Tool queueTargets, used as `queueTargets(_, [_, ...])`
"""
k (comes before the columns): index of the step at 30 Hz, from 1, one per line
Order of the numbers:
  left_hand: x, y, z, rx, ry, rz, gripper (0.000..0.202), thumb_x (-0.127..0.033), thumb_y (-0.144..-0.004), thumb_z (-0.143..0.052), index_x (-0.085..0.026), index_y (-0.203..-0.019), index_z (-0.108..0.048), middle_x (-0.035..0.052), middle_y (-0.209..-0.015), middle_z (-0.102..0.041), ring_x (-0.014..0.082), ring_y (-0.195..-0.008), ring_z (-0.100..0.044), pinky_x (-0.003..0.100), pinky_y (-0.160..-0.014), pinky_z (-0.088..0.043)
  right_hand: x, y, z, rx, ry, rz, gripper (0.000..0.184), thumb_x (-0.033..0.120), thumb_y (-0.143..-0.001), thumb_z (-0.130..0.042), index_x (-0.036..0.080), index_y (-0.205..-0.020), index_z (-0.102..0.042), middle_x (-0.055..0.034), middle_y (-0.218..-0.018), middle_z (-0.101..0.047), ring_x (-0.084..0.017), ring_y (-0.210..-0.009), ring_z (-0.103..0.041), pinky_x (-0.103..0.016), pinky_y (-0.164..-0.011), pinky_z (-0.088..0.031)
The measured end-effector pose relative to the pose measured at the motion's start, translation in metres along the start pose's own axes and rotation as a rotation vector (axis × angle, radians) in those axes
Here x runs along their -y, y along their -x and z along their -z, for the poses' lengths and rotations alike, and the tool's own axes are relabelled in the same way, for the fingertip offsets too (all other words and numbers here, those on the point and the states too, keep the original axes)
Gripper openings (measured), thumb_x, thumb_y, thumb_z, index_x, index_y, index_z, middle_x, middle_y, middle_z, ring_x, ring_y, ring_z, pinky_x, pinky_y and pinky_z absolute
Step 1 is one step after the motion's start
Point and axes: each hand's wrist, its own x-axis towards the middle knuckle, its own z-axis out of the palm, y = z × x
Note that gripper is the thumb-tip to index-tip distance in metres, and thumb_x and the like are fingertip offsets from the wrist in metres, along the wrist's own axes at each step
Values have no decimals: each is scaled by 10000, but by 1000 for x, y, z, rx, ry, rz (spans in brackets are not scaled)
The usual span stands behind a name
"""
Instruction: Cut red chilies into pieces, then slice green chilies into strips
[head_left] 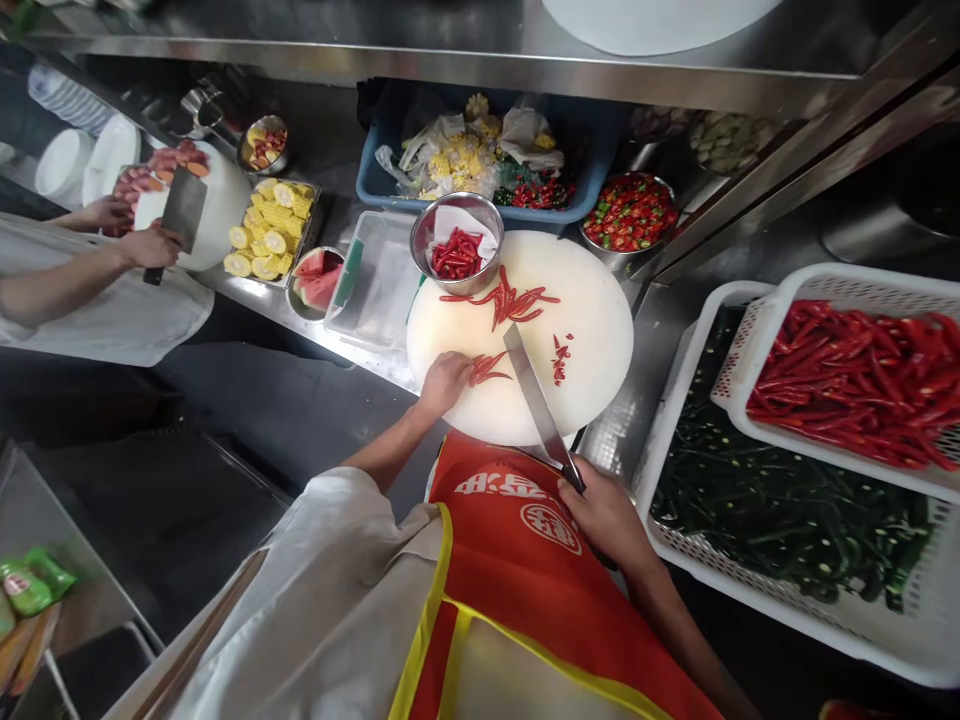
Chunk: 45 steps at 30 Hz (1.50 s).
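Note:
My right hand grips the black handle of a kitchen knife, its blade reaching over the round white cutting board. At the board's left edge, my left hand is closed over the ends of a small bunch of red chilies. A loose pile of more red chilies lies at the far side of the board. Right of the blade are short cut chili pieces. A steel bowl lined with white paper, with red chilies inside, stands at the board's far edge.
White baskets of red chilies and green chilies stand at right. Behind the board are a blue tub and a bowl of chopped peppers. A clear container and corn pieces lie left. A co-worker's hand holds a cleaver.

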Motion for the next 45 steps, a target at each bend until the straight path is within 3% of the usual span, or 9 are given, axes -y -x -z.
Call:
queueTargets(3, [0, -4, 0, 41, 27, -64, 210, -222, -957, -520, -190, -873, -710, 43, -893, -695, 178, -868, -617, 339, -844, -505, 3, 1, 2, 23, 83, 36, 436, 292, -912, -400, 221, -1307, -569, -75, -1051, -745, -247, -961, -686, -300, -795, -463])
queueTargets(11, [-1, -13, -2, 36, 91, -149, 216, -239, -961, -517, -196, -921, -724, 59, -981, -685, 186, -951, -614, 363, -901, -503, 10, 3, 13, 64, 191, 30, 423, 304, -925, -381, 240, -1287, -590, -57, -1041, -751, -243, -954, -700, -301, -774, -479])
queueTargets(19, [-3, 1, -13, 16, 142, -308, 232, -315, -973, -507, -192, -1070, -679, 95, -1118, -649, 202, -1085, -584, 398, -972, -500, 15, -1, 14, 45, 231, 43, 462, 294, -938, -369, 227, -1362, -540, -71, -1094, -741, -250, -983, -697, -310, -798, -472])
queueTargets(23, [-3, 8, -14, -83, 164, -294, 231, -373, -932, -582, -191, -1051, -662, 108, -1121, -630, 213, -1115, -565, 411, -971, -494, 18, -3, 14, 53, 218, 65, 459, 287, -936, -373, 221, -1359, -536, -78, -1161, -721, -260, -1001, -688, -324, -817, -464])
queueTargets(28, [-4, 9, -15, 36, 153, -340, 174, -360, -925, -590, -203, -905, -662, 83, -994, -649, 212, -1049, -590, 431, -960, -486, 24, -3, 16, 20, 192, 52, 451, 296, -937, -378, 217, -1351, -540, -87, -1167, -718, -259, -998, -685, -328, -829, -456])
queueTargets(36, [1, 10, -8, 34, 166, -293, 215, -303, -977, -488, -199, -997, -675, 93, -1025, -660, 205, -1038, -587, 423, -959, -477, 29, -4, 7, 39, 241, 1, 442, 300, -938, -368, 205, -1326, -556, -87, -1030, -744, -247, -900, -693, -307, -740, -443])
queueTargets(40, [8, 5, -7, 79, 146, -300, 263, -289, -992, -445, -195, -1056, -682, 102, -1051, -660, 207, -1042, -591, 410, -945, -482, 28, -6, 3, 60, 252, 7, 446, 311, -949, -359, 206, -1338, -550, -94, -1070, -734, -251, -940, -683, -312, -761, -440])
queueTargets(45, [7, -1, -7, 53, 168, -337, 254, -305, -987, -464, -190, -1019, -688, 101, -1035, -659, 201, -1021, -591, 395, -932, -482, 30, -6, 5, 49, 212, 15, 442, 317, -950, -373, 218, -1341, -554, -87, -1082, -734, -251, -956, -681, -312, -777, -449])
